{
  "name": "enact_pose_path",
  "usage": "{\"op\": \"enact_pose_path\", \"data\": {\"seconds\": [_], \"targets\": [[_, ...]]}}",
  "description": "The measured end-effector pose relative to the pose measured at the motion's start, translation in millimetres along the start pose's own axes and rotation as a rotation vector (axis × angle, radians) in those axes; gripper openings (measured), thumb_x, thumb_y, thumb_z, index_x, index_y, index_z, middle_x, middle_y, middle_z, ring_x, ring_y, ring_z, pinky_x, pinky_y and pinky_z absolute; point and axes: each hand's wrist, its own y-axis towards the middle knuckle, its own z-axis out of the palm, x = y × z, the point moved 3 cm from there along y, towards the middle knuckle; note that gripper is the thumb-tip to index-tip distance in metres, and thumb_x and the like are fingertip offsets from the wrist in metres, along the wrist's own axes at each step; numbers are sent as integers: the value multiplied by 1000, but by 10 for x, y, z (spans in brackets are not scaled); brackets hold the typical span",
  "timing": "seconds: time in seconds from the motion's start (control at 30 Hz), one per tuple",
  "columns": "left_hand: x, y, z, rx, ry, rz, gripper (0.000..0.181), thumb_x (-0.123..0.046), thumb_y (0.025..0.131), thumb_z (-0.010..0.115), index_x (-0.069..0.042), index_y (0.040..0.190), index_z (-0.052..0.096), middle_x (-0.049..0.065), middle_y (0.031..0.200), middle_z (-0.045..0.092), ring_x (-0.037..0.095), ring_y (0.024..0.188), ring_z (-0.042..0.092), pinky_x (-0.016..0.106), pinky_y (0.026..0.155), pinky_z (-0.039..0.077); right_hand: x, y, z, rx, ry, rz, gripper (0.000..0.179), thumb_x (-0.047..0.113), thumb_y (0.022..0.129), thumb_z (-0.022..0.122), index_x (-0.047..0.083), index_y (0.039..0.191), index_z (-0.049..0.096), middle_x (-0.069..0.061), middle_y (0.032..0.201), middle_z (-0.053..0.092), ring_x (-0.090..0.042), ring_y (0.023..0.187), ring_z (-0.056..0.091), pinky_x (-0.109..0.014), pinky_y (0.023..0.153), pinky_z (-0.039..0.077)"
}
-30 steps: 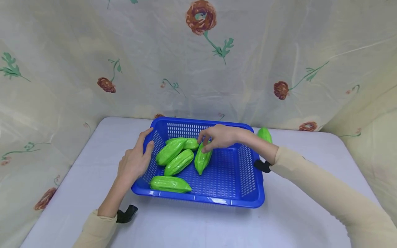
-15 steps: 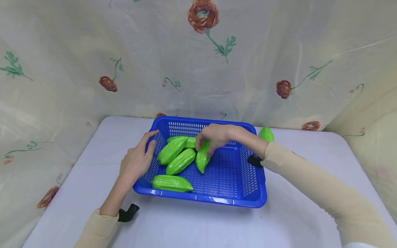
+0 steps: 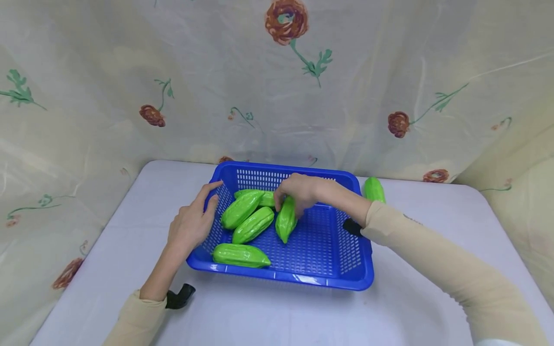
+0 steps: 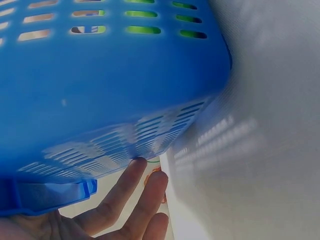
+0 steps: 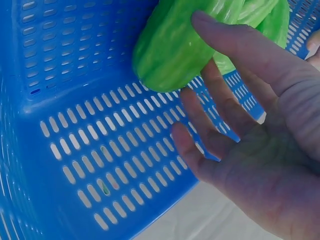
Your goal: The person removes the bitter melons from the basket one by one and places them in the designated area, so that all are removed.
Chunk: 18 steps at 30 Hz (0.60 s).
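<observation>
A blue perforated plastic basket [image 3: 277,275] holds several glossy, ridged green bitter gourds. Its left rim is gripped by my left hand [image 3: 189,223], thumb over the edge; in the left wrist view the fingers [image 4: 150,195] extend along the outer side below the rim. Inside the basket, my right hand [image 3: 300,190] pinches one bitter gourd [image 3: 285,223] near its far end. The right wrist view shows the thumb [image 5: 227,37] on one side of that gourd and fingertips on the other. The gourd's far end is partly hidden by the hand in the head view.
Two bitter gourds [image 3: 253,226] [image 3: 241,210] lie at the basket's left, another behind them, and one [image 3: 240,255] along the near wall. Outside, past the back right corner, lies a further gourd [image 3: 374,190]. A white-covered table [image 3: 415,269] carries everything, with a flowered curtain [image 3: 277,120] behind.
My right hand has come down over the bitter gourd, and its fingers have gone from hovering apart to pinching it. My left hand stays on the rim. The head view has shifted slightly.
</observation>
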Motion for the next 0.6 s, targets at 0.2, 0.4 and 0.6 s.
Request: {"op": "enact_pose_path", "data": {"seconds": [0.2,0.4,0.6], "targets": [[-13,-2,2,1,-2,2,49,-44,117,34,-40,165,38,1,63,38,15,49,34,29,44,31,7,-29,25,32,6,17,42,5,84,90,19,121,77,-6,140,73,-31,137,62,-44,115,52],[-14,-4,3,7,3,-3,49,-44,117,34,-41,166,37,2,63,39,16,49,36,29,44,31,-11,-68,31,94,22,-25,40,23,94,84,15,131,73,-8,136,74,-29,133,66,-43,113,52],[-13,-3,0,5,3,-4,50,-44,117,34,-40,166,36,3,64,40,17,48,40,29,43,33,-1,-101,26,116,57,-17,37,26,97,81,18,132,72,-9,132,75,-29,129,67,-44,111,53]]}}
